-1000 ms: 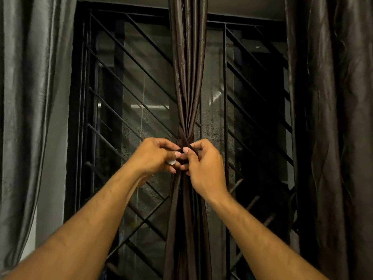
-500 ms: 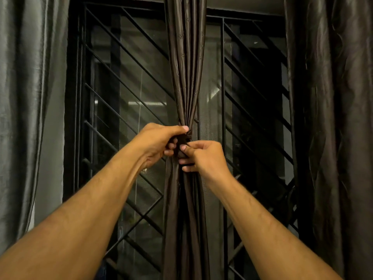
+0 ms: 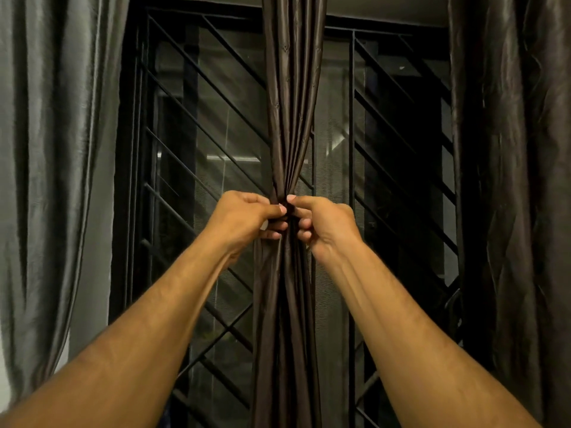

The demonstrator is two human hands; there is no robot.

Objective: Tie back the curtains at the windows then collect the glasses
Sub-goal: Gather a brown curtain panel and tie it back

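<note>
Hanging at the far left is a grey curtain, loose beside the barred window. Next, the left hand pinches the gathered waist of the brown middle curtain, fingers curled tight. Touching the same bunched spot, the right hand pinches it from the other side. A dark curtain hangs at the far right.

no readable text, no labels, no brands, no numbers anywhere
</note>
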